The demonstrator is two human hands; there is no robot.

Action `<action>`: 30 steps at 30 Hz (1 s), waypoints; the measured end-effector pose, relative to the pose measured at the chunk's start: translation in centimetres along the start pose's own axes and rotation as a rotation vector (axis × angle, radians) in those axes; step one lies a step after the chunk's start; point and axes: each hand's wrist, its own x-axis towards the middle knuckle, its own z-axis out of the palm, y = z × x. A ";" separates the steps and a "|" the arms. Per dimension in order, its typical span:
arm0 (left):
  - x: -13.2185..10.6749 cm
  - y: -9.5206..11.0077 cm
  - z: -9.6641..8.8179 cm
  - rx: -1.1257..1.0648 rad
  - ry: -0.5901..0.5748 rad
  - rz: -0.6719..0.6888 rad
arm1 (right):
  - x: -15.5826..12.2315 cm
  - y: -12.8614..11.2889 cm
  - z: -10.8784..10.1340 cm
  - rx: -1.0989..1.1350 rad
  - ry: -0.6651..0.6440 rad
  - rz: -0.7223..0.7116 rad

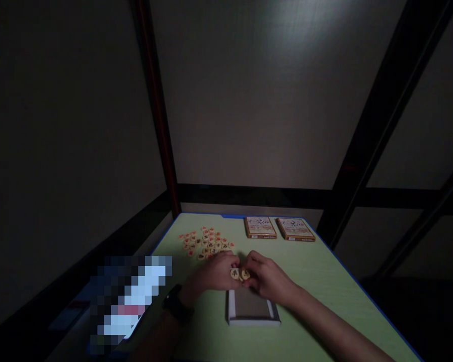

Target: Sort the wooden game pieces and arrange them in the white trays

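Note:
Over the far end of an open shallow box (252, 302), my two hands meet. My left hand (221, 271), with a dark watch on its wrist, is closed with its fingertips at a round wooden Chinese chess piece (234, 273) bearing a black character. My right hand (267, 275) pinches another round Chinese chess piece (245, 274) close beside it. The near part of the box shows a brown bottom and white sides; my hands cover its far part. Beyond my left hand lies a loose spread of Chinese chess pieces (211, 241), with red and black characters.
Two flat printed boxes, a left one (260, 228) and a right one (295, 229), lie at the back of the green table (309, 332). A blurred-out, bright screen-like object (136, 296) is at the left edge. A wall stands behind the table.

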 end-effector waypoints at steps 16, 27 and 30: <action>0.0 0.0 -0.5 -0.037 -0.042 0.025 | 0.0 -0.4 0.3 -0.069 -0.067 0.084; 0.1 -0.2 -0.2 0.013 -0.055 0.017 | 0.0 -0.3 0.7 -0.164 -0.086 0.082; 0.1 -0.4 0.0 0.029 -0.048 0.029 | 0.0 -0.4 0.6 -0.175 -0.091 0.088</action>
